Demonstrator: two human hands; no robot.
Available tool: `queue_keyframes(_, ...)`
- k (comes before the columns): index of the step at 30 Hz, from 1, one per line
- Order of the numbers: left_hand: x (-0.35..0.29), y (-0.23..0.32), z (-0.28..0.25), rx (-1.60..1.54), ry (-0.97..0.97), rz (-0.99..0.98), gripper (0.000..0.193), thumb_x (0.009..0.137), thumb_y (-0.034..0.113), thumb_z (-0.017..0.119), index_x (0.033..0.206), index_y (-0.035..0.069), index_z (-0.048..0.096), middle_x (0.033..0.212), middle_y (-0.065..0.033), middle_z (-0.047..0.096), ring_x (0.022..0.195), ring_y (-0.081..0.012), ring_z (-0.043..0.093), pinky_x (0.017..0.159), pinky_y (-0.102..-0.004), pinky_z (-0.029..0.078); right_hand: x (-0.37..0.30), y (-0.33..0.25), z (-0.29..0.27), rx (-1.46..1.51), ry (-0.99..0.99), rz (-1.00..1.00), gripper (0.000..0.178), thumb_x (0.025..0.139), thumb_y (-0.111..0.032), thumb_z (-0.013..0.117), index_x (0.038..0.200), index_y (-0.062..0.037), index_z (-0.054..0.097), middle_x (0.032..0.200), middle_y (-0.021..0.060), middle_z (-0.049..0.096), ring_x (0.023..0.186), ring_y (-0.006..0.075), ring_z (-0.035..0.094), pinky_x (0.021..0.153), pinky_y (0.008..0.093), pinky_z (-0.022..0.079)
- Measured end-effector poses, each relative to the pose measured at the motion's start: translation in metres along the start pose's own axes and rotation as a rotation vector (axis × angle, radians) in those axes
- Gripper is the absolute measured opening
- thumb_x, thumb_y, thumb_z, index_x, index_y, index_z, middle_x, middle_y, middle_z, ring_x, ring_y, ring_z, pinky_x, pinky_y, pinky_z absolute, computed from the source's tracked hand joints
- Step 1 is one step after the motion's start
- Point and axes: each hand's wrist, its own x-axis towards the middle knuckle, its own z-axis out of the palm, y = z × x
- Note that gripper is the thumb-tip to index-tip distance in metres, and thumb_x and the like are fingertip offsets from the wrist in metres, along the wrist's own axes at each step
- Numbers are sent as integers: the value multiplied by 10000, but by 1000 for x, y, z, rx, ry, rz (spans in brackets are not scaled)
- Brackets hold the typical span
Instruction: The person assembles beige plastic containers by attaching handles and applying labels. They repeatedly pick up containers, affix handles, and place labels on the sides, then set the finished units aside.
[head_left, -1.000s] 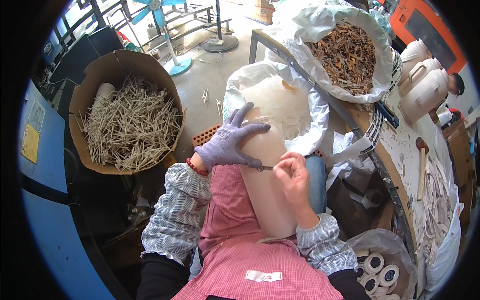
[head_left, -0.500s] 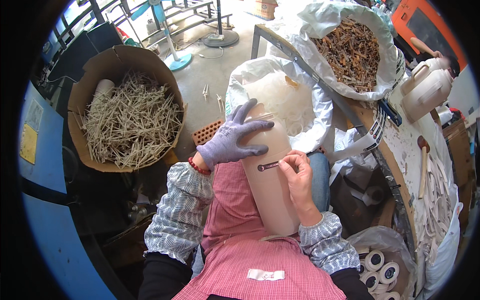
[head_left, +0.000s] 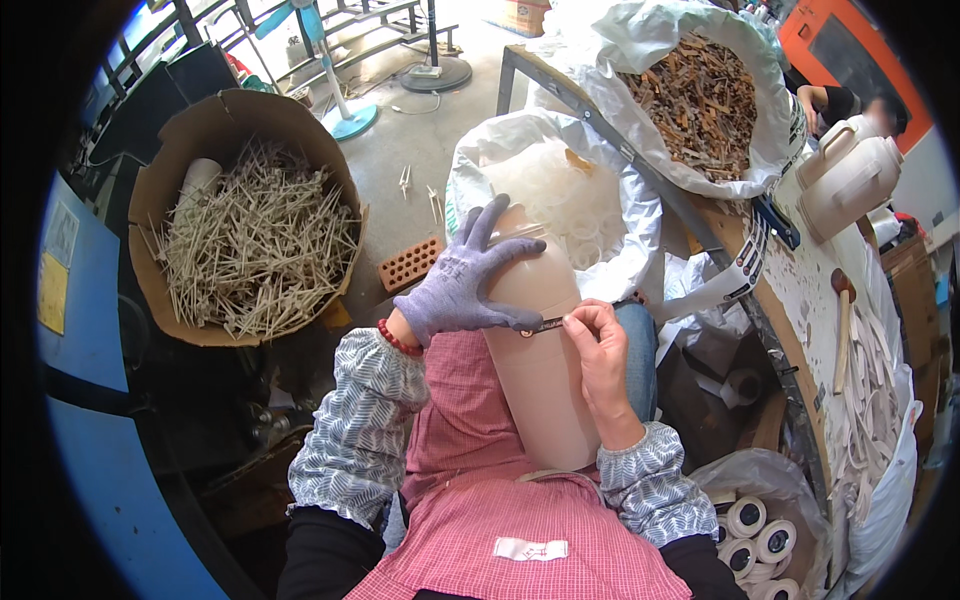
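A tall beige plastic cylinder (head_left: 545,380) lies lengthwise on my lap, over a pink checked apron. My left hand (head_left: 462,282), in a grey knit glove, lies flat on its upper part with fingers spread. My right hand (head_left: 600,352) is bare and pinches a thin dark strip (head_left: 542,326) that runs across the cylinder. Just beyond the cylinder's far end stands an open white plastic bag (head_left: 600,210) of translucent white rings.
A cardboard drum (head_left: 245,215) of pale sticks stands to my left. A second white bag (head_left: 700,90) of brown sticks sits ahead on a workbench (head_left: 800,300), with white jugs (head_left: 850,180), a wooden mallet and loose pale bands. Tape rolls (head_left: 750,530) at lower right; a brick and fan on the floor.
The cylinder has shifted slightly on my lap. My right hand has moved up from its middle to the dark strip, which now lies across the cylinder between both hands.
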Motion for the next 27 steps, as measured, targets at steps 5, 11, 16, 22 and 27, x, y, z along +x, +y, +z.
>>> queue_keyframes(5, 0, 5, 1, 50, 3, -21, 896, 554, 501, 889, 1316, 189, 536, 1516, -287, 187, 1402, -490, 196, 1127, -525, 277, 2, 2, 1, -9, 1, 12, 76, 853, -63, 678, 854, -3, 631, 1051, 36, 536, 941, 92, 516, 859, 230, 416)
queue_keyframes(11, 3, 6, 1, 81, -13, -5, 913, 548, 494, 891, 1326, 188, 524, 1510, -290, 193, 1393, -500, 210, 1122, -520, 293, 5, 12, -2, -81, 18, -35, 145, 834, -98, 712, 879, 1, 615, 1075, 54, 518, 958, 128, 510, 869, 254, 416)
queue_keyframes(16, 1, 4, -7, -15, -47, -19, 807, 627, 376, 880, 1325, 177, 527, 1522, -252, 207, 1404, -435, 254, 1116, -493, 319, -2, -14, 16, -597, 33, -332, 498, 707, -205, 827, 1006, -42, 464, 1007, 97, 463, 992, 261, 440, 921, 354, 366)
queue_keyframes(22, -7, 16, -14, -762, 260, -258, 364, 806, 146, 790, 1081, 59, 568, 1143, -16, 518, 997, -98, 524, 832, -267, 475, 30, 35, -17, -216, 84, 13, 466, 782, -262, 757, 1063, 13, 508, 1014, 140, 555, 915, 259, 534, 834, 367, 453)
queue_keyframes(27, -36, 36, -42, -1082, 517, -231, 317, 807, 40, 746, 998, 57, 493, 915, -20, 570, 807, -84, 539, 713, -235, 460, 41, 78, -38, 423, -398, 443, 339, 948, -270, 630, 1126, 14, 583, 1006, 64, 646, 866, 134, 608, 792, 267, 501)
